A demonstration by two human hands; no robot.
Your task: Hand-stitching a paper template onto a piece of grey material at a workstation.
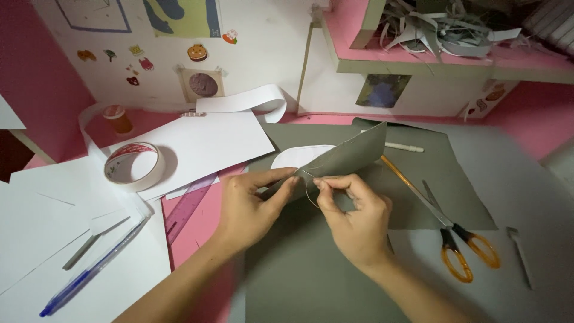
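Grey paper piece [350, 155] is pinched between both hands above the desk [526, 179]: left hand [248, 206] closed on its lower left edge, right hand [356, 218] gripping just beside it with thumb and forefinger. Orange-handled scissors [460, 245] lie right.

A pink surface [197, 233] meets a white wall [263, 54] dotted with stickers; upper right, a pink shelf [382, 57] juts out.

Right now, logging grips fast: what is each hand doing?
Left hand: closed, pinching the grey paper piece.
Right hand: closed, pinching the same piece's edge.
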